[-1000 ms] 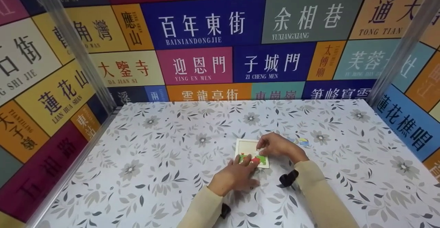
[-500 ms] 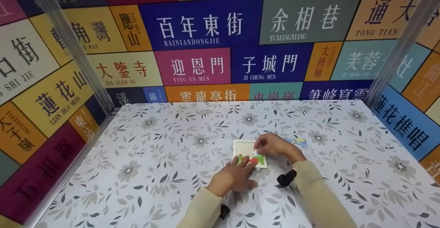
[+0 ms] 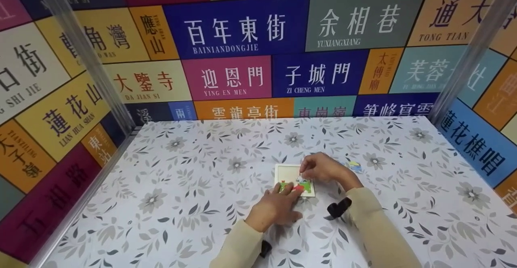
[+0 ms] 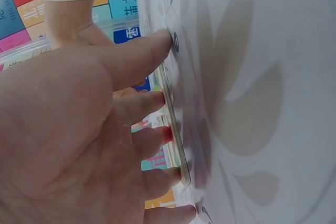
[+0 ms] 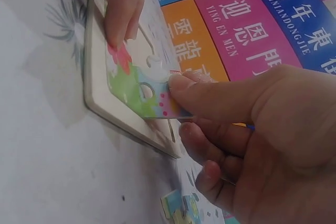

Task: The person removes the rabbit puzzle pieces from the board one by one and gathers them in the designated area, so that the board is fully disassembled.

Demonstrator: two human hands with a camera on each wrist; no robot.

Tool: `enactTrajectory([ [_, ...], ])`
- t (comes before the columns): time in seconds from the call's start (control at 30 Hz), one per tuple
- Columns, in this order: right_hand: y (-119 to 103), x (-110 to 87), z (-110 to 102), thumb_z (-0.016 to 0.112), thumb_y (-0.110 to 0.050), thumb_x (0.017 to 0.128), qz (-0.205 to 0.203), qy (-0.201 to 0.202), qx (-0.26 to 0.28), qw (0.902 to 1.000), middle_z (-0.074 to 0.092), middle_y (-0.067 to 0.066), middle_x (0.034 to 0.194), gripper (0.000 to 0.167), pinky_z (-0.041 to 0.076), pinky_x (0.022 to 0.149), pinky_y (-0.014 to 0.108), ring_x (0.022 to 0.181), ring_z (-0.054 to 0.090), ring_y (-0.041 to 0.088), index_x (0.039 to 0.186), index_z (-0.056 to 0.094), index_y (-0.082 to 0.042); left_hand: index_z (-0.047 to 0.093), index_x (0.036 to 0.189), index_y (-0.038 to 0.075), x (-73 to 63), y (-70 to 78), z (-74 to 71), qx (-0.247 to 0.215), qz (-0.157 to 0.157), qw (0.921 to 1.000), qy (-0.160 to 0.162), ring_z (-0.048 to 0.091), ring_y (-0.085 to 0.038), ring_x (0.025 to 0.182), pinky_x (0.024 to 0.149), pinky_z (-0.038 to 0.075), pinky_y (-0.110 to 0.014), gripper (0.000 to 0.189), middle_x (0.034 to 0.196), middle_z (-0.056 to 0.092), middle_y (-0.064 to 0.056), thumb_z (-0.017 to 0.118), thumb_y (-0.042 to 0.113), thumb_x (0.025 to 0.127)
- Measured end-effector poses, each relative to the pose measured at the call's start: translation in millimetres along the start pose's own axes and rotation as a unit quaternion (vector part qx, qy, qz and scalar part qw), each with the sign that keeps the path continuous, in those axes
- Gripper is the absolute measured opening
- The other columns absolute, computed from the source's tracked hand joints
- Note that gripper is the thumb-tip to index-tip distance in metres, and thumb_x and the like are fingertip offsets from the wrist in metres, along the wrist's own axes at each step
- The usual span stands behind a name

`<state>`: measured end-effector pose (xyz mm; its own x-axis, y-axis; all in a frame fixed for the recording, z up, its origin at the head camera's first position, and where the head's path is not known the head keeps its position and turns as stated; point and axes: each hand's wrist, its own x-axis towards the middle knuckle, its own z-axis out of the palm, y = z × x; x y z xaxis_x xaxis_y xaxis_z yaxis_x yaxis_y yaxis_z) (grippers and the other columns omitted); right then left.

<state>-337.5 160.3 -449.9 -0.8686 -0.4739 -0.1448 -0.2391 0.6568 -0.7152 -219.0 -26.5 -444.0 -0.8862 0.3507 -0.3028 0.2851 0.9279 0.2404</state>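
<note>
A small square jigsaw tray with a pale wooden rim lies on the patterned cloth. Green and red jigsaw pieces fill its near part, and bare wood shows in the far part. My left hand rests on the tray's near left, its extended fingertips pressing the pieces and rim. My right hand is over the tray's right side. Between thumb and fingers it pinches a jigsaw piece with blue, pink and yellow print, which lies right against the green piece in the right wrist view.
Loose blue and yellow jigsaw pieces lie on the cloth right of the tray, partly behind the right wrist. A wall of coloured name panels stands behind the table, with clear corner posts at both sides.
The right hand stays at the tray's right side with only slight shifts of its fingers, and more blue shows beneath them now. The left hand keeps its place on the tray.
</note>
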Motion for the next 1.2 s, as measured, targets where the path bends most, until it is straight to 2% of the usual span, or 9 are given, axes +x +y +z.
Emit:
enactTrajectory([
  [0.13, 1, -0.4, -3, 0.072, -0.005, 0.09, -0.017, 0.01, 0.016, 0.9997, 0.071, 0.01, 0.092, 0.007, 0.046, 0.069, 0.026, 0.076, 0.057, 0.012, 0.096, 0.071, -0.002, 0.034, 0.157, 0.031, -1.0, 0.1, -0.4, -0.001, 0.0, 1.0, 0.004, 0.023, -0.032, 0.155, 0.123, 0.027, -0.055, 0.07, 0.167, 0.027, 0.001, 0.064, 0.045, 0.096],
  [0.3, 6, -7.2, -15, 0.068, -0.008, 0.094, -0.024, 0.035, 0.034, 0.9985, 0.072, 0.015, 0.1, 0.011, 0.051, 0.072, 0.029, 0.08, 0.061, 0.012, 0.101, 0.07, -0.001, 0.035, 0.156, 0.031, -2.2, 0.1, -0.1, -0.003, 0.001, 1.0, 0.007, 0.024, -0.032, 0.155, 0.122, 0.028, -0.055, 0.069, 0.166, 0.029, 0.0, 0.064, 0.044, 0.095],
  [0.47, 21, -22.7, -40, 0.067, -0.008, 0.095, -0.017, 0.061, 0.029, 0.9976, 0.072, 0.019, 0.101, 0.013, 0.053, 0.074, 0.034, 0.082, 0.062, 0.014, 0.103, 0.07, 0.002, 0.037, 0.155, 0.029, -2.3, 0.0, 1.1, -0.011, 0.006, 0.9999, 0.011, 0.025, -0.033, 0.155, 0.121, 0.029, -0.056, 0.068, 0.166, 0.03, 0.0, 0.065, 0.042, 0.095],
  [0.63, 46, -40.0, -63, 0.067, -0.009, 0.094, 0.014, 0.077, 0.019, 0.9968, 0.073, 0.017, 0.1, 0.018, 0.053, 0.076, 0.035, 0.082, 0.063, 0.014, 0.104, 0.069, 0.005, 0.038, 0.155, 0.029, -1.8, -0.5, 1.4, -0.018, 0.003, 0.9998, 0.004, 0.023, -0.032, 0.155, 0.122, 0.028, -0.056, 0.067, 0.166, 0.029, 0.0, 0.065, 0.041, 0.095],
  [0.77, 63, -49.9, -74, 0.069, -0.009, 0.092, 0.054, 0.065, 0.008, 0.9964, 0.073, 0.009, 0.095, 0.019, 0.05, 0.072, 0.029, 0.078, 0.059, 0.009, 0.104, 0.069, 0.006, 0.036, 0.156, 0.03, -1.6, -0.8, 1.2, -0.017, 0.002, 0.9998, -0.001, 0.021, -0.031, 0.156, 0.122, 0.027, -0.056, 0.068, 0.167, 0.028, 0.001, 0.064, 0.042, 0.096],
  [0.93, 74, -57.7, -81, 0.071, -0.01, 0.089, 0.094, 0.026, -0.018, 0.995, 0.071, -0.001, 0.087, 0.02, 0.047, 0.069, 0.028, 0.075, 0.057, 0.011, 0.103, 0.071, 0.004, 0.035, 0.156, 0.03, -1.3, -0.6, 0.4, -0.017, 0.004, 0.9998, -0.001, 0.021, -0.032, 0.156, 0.122, 0.026, -0.058, 0.068, 0.167, 0.027, 0.0, 0.064, 0.041, 0.096],
  [1.2, 80, -63.3, -85, 0.071, -0.012, 0.09, 0.115, 0.011, -0.037, 0.9927, 0.07, 0.002, 0.089, 0.02, 0.048, 0.07, 0.028, 0.077, 0.056, 0.013, 0.103, 0.072, 0.003, 0.034, 0.157, 0.031, -1.2, -0.7, -0.8, -0.018, 0.0, 0.9998, -0.006, 0.019, -0.03, 0.156, 0.123, 0.024, -0.058, 0.069, 0.168, 0.025, 0.002, 0.063, 0.043, 0.096],
])
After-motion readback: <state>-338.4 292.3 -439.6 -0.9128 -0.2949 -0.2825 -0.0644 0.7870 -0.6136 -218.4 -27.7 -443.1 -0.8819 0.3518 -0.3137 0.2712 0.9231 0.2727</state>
